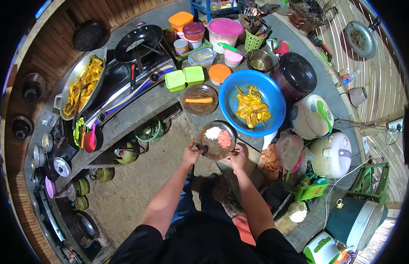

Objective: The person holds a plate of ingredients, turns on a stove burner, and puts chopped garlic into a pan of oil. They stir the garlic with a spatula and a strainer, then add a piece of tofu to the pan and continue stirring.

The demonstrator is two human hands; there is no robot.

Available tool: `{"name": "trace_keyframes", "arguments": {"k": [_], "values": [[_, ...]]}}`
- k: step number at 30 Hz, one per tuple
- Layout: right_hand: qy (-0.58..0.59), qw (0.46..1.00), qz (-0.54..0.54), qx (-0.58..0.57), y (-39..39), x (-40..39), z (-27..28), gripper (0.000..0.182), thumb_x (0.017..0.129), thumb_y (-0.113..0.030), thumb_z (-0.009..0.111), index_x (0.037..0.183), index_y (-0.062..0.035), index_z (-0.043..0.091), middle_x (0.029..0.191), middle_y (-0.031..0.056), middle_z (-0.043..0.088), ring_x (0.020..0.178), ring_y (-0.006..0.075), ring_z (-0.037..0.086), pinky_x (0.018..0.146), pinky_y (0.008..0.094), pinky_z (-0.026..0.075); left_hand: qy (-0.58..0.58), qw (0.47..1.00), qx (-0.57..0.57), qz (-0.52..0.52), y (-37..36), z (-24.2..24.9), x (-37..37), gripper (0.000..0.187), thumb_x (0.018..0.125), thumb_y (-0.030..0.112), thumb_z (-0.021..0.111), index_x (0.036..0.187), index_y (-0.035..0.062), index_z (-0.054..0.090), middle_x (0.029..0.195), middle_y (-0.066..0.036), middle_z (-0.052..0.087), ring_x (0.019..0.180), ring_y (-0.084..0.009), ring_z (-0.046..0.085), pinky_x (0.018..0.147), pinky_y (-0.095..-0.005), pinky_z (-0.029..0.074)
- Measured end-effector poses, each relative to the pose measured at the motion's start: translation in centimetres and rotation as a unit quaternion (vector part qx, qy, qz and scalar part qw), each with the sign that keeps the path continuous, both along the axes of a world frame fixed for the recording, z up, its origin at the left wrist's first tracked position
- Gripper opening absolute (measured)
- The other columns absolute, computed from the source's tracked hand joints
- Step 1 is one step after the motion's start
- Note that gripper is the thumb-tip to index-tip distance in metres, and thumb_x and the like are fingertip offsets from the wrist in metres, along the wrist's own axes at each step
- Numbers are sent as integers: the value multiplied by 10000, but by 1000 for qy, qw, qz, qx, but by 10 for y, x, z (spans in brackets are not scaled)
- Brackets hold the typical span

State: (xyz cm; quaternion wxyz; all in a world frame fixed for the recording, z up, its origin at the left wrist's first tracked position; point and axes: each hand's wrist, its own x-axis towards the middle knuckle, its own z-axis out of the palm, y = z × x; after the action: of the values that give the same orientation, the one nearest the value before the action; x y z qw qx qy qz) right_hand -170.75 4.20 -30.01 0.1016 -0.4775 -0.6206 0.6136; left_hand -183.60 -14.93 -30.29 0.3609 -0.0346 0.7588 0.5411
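Note:
Between my two hands is a round dark plate (pixel 213 152), gripped by its rim on both sides. A small heap of white chopped pieces (pixel 212 133) lies on it beside a heap of pink-red chopped pieces (pixel 224 139). My left hand (pixel 192 154) closes on the plate's left edge, and my right hand (pixel 237 157) on its right edge. Just beyond, a brown plate (pixel 198 110) carries an orange carrot (pixel 199 100). To its right, a large blue basin (pixel 278 94) contains yellow-coated poultry (pixel 252 107).
At the left, a wide pan (pixel 60 102) of yellow pieces sits by the gas stove (pixel 157 71), which bears a black wok (pixel 145 39). Green containers (pixel 175 80) stand behind the brown plate. Rice cookers (pixel 311 116) line the right counter. Gas cylinders (pixel 81 187) stand below the left counter.

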Motion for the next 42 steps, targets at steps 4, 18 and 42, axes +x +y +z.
{"name": "trace_keyframes", "arguments": {"k": [4,18,42], "values": [[37,978,31,203,-3,31,-49,422,814,28,632,1219,-63,558,921,97,645,767,184,642,630,327,528,-2,998,34,49,-30,-1,2,660,808,104,743,1409,31,480,1367,-138,566,1077,-198,621,906,-322,491],[103,953,246,145,-126,79,-6,120,857,-71,683,975,-44,687,699,54,672,620,95,638,591,258,512,-136,975,-86,154,-305,-26,106,452,845,126,661,1286,68,580,1032,-60,692,866,-163,628,747,-350,509],[121,923,298,209,-152,-290,37,133,880,-31,636,1004,-31,685,768,53,688,639,101,638,576,266,515,12,979,186,86,-241,144,-253,432,971,258,607,1367,109,515,1185,-38,615,1011,-164,610,842,-332,516]]}}
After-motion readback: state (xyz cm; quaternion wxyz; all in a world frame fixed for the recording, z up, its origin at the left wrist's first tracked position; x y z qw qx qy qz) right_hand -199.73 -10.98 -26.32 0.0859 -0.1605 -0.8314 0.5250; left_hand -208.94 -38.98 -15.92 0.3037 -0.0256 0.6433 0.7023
